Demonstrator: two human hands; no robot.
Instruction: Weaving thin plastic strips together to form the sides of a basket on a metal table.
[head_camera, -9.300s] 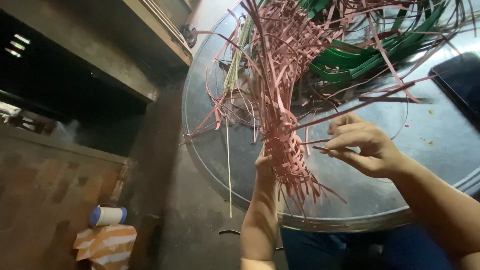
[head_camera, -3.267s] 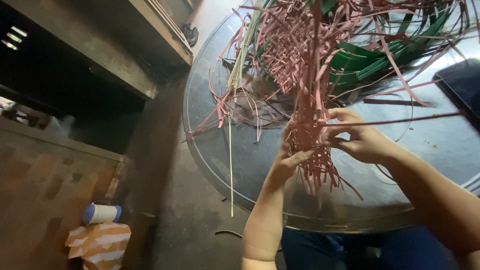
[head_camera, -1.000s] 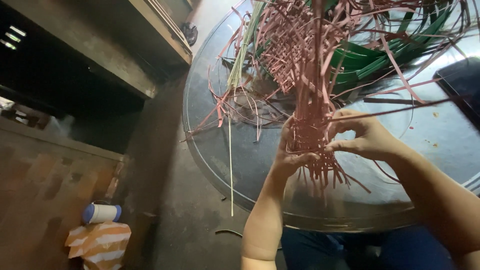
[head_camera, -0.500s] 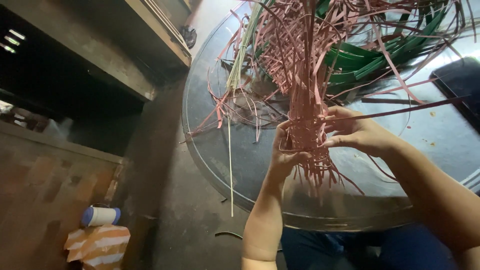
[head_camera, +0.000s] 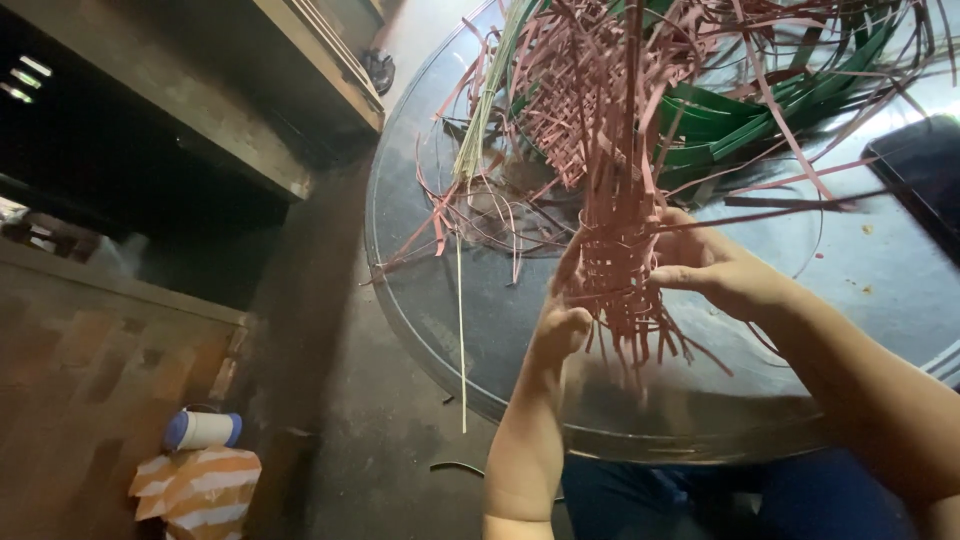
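Both hands hold the pink woven strips over the round bench near its front edge — left hand and right hand fingers pinch the weave.

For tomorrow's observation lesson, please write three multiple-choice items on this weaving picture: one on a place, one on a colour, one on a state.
1. Where does the bundle of green strips lie?
A. On the round table, behind the pink weave
B. On the floor
C. On the person's lap

2. What colour are the strips of the weave between the hands?
A. Blue
B. Pink
C. Yellow

3. How is the weave held?
A. It lies flat, untouched
B. One hand alone lifts it
C. The left hand and right hand grip it from either side

Answers: 1 A, the green strips rest on the tabletop past the weave; 2 B, the woven strips are pink; 3 C, a hand shows on each side of it.
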